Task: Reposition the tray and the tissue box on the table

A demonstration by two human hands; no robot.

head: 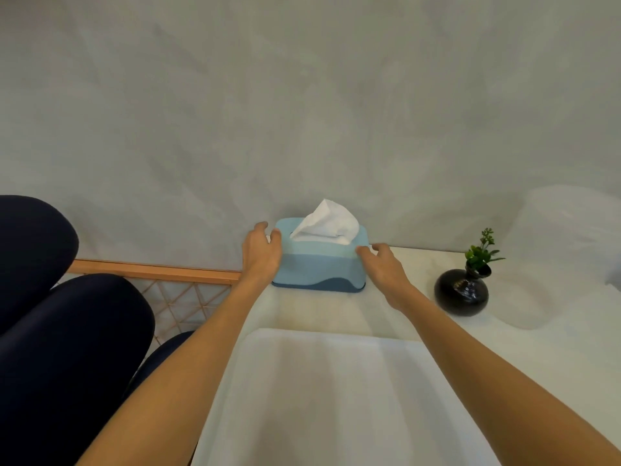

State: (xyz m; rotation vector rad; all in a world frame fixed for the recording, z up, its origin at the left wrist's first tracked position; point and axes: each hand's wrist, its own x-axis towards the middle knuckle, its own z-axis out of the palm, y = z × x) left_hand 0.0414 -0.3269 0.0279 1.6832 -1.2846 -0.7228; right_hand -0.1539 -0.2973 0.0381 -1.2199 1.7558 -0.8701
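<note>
A light-blue tissue box (pixel 319 267) with a darker blue base and a white tissue sticking out of its top stands at the back of the white table (pixel 524 358), against the wall. My left hand (pixel 260 252) wraps the box's left end, its fingers curled onto the top edge. At the box's upper right corner my right hand (pixel 381 264) has one fingertip on the box and its other fingers spread apart, just off the end. A large white tray (pixel 336 391) lies in front of the box, between my forearms.
A round black vase (pixel 461 292) with a green sprig stands to the right of the box. A white pillow-like shape (pixel 568 250) fills the far right. On the left are dark navy cushions (pixel 67 331) and a wooden lattice frame (pixel 174 297).
</note>
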